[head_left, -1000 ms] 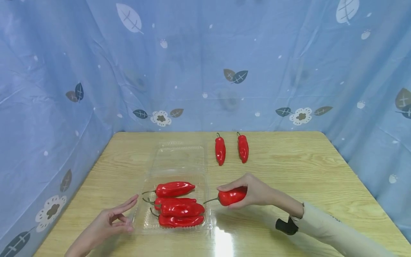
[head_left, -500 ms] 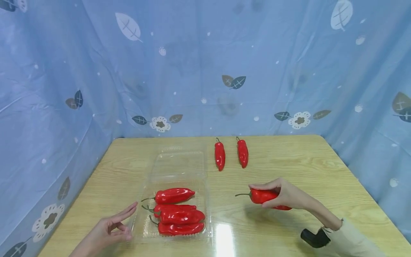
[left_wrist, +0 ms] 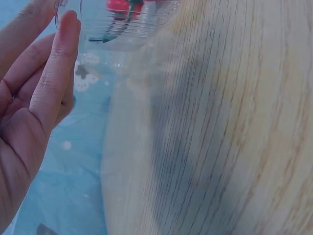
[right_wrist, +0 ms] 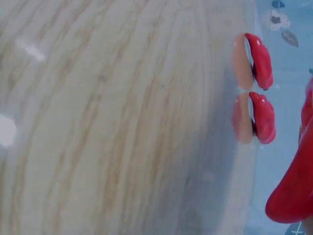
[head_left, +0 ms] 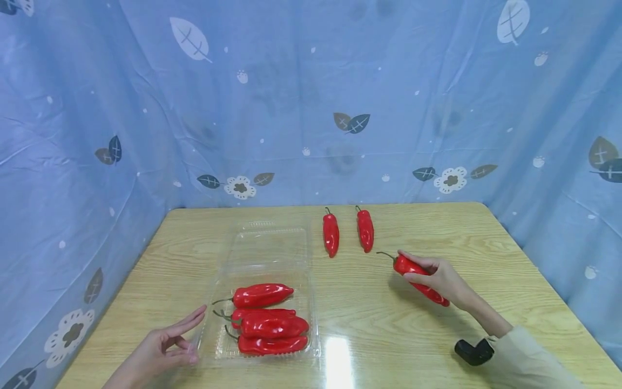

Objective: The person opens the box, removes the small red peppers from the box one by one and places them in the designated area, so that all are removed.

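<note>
My right hand (head_left: pixel 448 281) grips a red chili pepper (head_left: pixel 432 294) around its body, over the right half of the table. The pepper tilts, its green stem toward the far left; its shadow falls on the wood below. In the right wrist view, the same pepper (right_wrist: pixel 291 196) fills the right edge. A clear plastic container (head_left: pixel 315 329) lies left of center with several red peppers (head_left: pixel 274 326) inside, stems pointing left. Next to its left side is my left hand (head_left: pixel 162 346), finger and thumb spread along the rim. In the left wrist view, the fingertips are right at the clear rim (left_wrist: pixel 122 41).
The container's clear lid (head_left: pixel 272 248) is folded back behind it. Two more red peppers, a left one (head_left: pixel 331 235) and a right one (head_left: pixel 365 231), lie near the back edge of the wooden table (head_left: pixel 423 227). A blue patterned curtain (head_left: pixel 291 97) surrounds the table.
My right hand has carried its pepper from beside the container to the right, then slightly toward the back, turning it diagonal. The left hand stays at the rim.
</note>
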A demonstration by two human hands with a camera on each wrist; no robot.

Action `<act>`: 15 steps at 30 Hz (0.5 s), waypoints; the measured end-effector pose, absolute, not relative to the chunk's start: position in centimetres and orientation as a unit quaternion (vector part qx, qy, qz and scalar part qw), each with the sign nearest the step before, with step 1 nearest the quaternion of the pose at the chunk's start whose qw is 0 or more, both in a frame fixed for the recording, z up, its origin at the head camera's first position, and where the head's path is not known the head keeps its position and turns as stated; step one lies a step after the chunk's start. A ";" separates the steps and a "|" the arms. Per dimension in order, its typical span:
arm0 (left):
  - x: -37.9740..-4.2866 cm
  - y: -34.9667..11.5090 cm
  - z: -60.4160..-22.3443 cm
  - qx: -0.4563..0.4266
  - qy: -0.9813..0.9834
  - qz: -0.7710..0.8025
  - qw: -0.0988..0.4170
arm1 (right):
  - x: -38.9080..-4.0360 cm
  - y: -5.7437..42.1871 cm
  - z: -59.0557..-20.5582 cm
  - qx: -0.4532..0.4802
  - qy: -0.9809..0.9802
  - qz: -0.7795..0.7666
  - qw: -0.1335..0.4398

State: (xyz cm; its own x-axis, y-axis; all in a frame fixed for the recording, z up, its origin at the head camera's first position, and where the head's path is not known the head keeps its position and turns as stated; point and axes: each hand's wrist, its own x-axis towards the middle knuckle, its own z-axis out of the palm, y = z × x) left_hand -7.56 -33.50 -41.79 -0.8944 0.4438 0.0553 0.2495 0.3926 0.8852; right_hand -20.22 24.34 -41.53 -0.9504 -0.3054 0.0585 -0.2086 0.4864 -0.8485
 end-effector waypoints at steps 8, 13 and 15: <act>-7.5 -33.6 -41.9 0.240 0.815 0.521 0.079 | -21.5 24.3 -42.1 -0.080 0.865 -0.493 -0.044; -7.5 -33.6 -41.9 0.239 0.817 0.518 0.083 | -22.7 23.9 -42.0 -0.021 0.866 -0.496 -0.057; -7.6 -33.5 -41.9 0.243 0.820 0.512 0.079 | -23.3 23.8 -41.8 -0.002 0.864 -0.500 -0.057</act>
